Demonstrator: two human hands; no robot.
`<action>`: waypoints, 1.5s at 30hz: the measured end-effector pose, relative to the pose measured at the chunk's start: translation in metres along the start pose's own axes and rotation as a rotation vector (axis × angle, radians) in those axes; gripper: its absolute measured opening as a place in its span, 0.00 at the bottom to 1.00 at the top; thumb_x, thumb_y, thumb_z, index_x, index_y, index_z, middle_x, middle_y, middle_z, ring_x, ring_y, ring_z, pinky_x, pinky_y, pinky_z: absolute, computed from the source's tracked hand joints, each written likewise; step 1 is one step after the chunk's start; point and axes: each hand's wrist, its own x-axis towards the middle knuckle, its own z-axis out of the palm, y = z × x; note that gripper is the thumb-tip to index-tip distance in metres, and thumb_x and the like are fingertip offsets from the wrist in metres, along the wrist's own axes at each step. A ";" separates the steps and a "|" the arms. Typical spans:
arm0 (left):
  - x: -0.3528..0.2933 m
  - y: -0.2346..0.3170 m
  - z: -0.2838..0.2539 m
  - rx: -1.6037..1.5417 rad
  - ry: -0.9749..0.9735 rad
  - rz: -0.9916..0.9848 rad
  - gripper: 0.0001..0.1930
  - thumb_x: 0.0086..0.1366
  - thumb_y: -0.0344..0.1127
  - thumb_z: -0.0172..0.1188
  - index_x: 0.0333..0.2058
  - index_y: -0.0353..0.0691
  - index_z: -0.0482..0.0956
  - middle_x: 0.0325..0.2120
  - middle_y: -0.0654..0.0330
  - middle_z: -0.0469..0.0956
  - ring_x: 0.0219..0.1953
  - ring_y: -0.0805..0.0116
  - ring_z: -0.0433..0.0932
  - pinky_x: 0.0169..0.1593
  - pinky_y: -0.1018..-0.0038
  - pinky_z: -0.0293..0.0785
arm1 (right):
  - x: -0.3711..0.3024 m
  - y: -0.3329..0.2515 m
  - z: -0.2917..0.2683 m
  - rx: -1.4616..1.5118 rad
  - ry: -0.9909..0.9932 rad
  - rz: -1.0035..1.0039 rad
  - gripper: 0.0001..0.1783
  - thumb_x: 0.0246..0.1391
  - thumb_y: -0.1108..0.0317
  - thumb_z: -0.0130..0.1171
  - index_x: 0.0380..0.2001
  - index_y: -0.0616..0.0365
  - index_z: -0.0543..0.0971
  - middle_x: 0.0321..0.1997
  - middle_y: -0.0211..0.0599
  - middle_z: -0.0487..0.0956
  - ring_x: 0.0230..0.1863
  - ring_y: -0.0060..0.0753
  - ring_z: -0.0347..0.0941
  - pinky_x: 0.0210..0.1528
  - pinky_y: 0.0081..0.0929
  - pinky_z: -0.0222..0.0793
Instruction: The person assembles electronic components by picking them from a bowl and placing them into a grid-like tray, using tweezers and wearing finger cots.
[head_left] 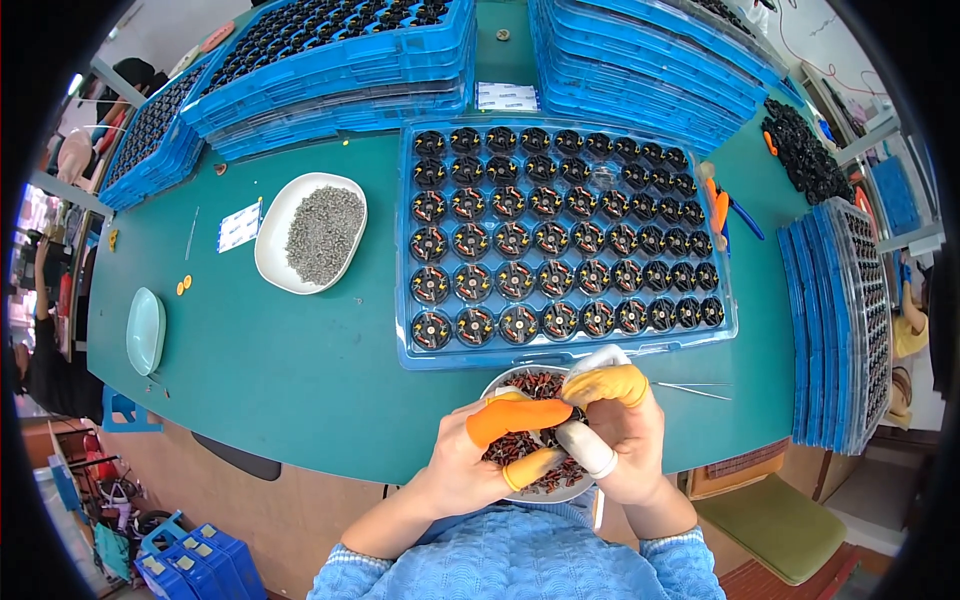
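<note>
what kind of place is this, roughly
Probably a small-parts assembly workshop: a green workbench holds a bowl of small parts, a blue tray of round black pieces, and stacked trays.

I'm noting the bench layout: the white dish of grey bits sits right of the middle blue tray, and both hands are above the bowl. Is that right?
Not quite: the head view shows the white dish of grey bits to the left of the middle blue tray, not its right. The rest stands: the left hand and right hand are above the bowl.

Sm. blk part point(577, 415), mostly hid.
</note>
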 end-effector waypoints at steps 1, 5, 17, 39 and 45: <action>0.000 -0.001 0.000 0.001 0.007 0.000 0.20 0.42 0.27 0.64 0.38 0.39 0.73 0.33 0.56 0.74 0.34 0.63 0.75 0.38 0.72 0.71 | 0.000 0.001 0.000 -0.001 0.001 -0.001 0.16 0.42 0.82 0.52 0.38 0.60 0.67 0.39 0.38 0.65 0.39 0.28 0.64 0.40 0.22 0.60; 0.000 -0.004 -0.001 -0.072 0.026 -0.044 0.20 0.42 0.26 0.63 0.38 0.38 0.73 0.33 0.56 0.75 0.33 0.65 0.75 0.38 0.74 0.71 | 0.003 -0.006 -0.004 -0.096 -0.022 0.100 0.18 0.42 0.77 0.52 0.39 0.59 0.65 0.39 0.39 0.64 0.39 0.26 0.62 0.39 0.21 0.59; -0.007 -0.017 -0.026 -0.363 0.213 0.023 0.22 0.46 0.21 0.60 0.43 0.30 0.68 0.38 0.56 0.70 0.39 0.70 0.69 0.45 0.74 0.65 | -0.014 0.006 0.002 -1.210 -0.415 -0.144 0.12 0.35 0.63 0.60 0.27 0.51 0.76 0.27 0.26 0.68 0.29 0.30 0.63 0.34 0.29 0.56; 0.001 -0.004 -0.019 -0.643 -0.095 -0.154 0.24 0.46 0.26 0.59 0.44 0.28 0.66 0.40 0.56 0.65 0.45 0.66 0.65 0.50 0.70 0.59 | -0.019 0.006 -0.026 0.488 0.031 0.337 0.08 0.42 0.77 0.55 0.29 0.64 0.71 0.32 0.40 0.74 0.32 0.28 0.72 0.36 0.26 0.69; 0.032 0.005 -0.043 -0.174 -0.124 -0.188 0.22 0.45 0.23 0.59 0.42 0.36 0.69 0.38 0.61 0.68 0.43 0.73 0.67 0.44 0.74 0.63 | -0.015 0.000 -0.035 0.547 0.056 0.385 0.07 0.37 0.78 0.56 0.25 0.61 0.71 0.26 0.39 0.72 0.29 0.32 0.71 0.32 0.28 0.70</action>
